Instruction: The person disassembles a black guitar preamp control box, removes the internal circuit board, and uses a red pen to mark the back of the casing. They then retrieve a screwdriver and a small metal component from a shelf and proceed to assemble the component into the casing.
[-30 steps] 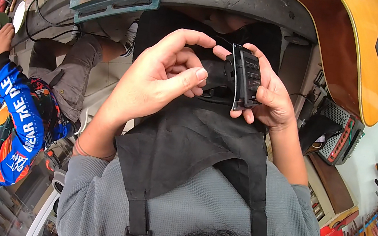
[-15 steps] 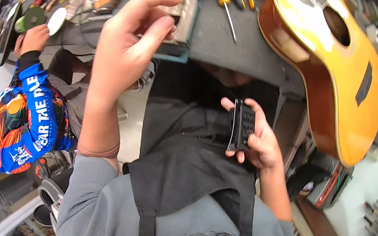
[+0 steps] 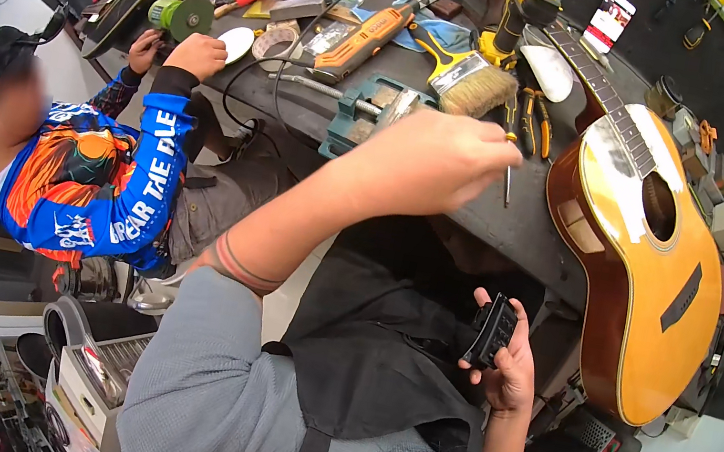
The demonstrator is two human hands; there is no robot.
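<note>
My right hand [image 3: 512,364] holds a small black guitar preamp [image 3: 492,331], with a curved faceplate and rows of little controls, low in front of my apron. My left arm stretches across to the bench. The curled fingers of my left hand [image 3: 441,164] are over the shaft of a screwdriver [image 3: 508,186] lying there; the grip is hidden. Beside the screwdriver are black-and-yellow pliers [image 3: 535,126]. Just past my left hand lies a wide paintbrush [image 3: 478,90]. An acoustic guitar [image 3: 639,304] rests face up at the right.
A vise [image 3: 352,118] sits at the bench edge, left of my hand. Beyond it are an orange multitool [image 3: 360,42], a yellow drill [image 3: 512,20], a phone [image 3: 610,22] and a green grinder [image 3: 181,16]. A co-worker [image 3: 116,163] in a blue-and-orange shirt sits at the left.
My left hand has moved from above the vise to the screwdriver on the right. My right hand keeps the guitar preamp. The view has shifted, showing more of the bench.
</note>
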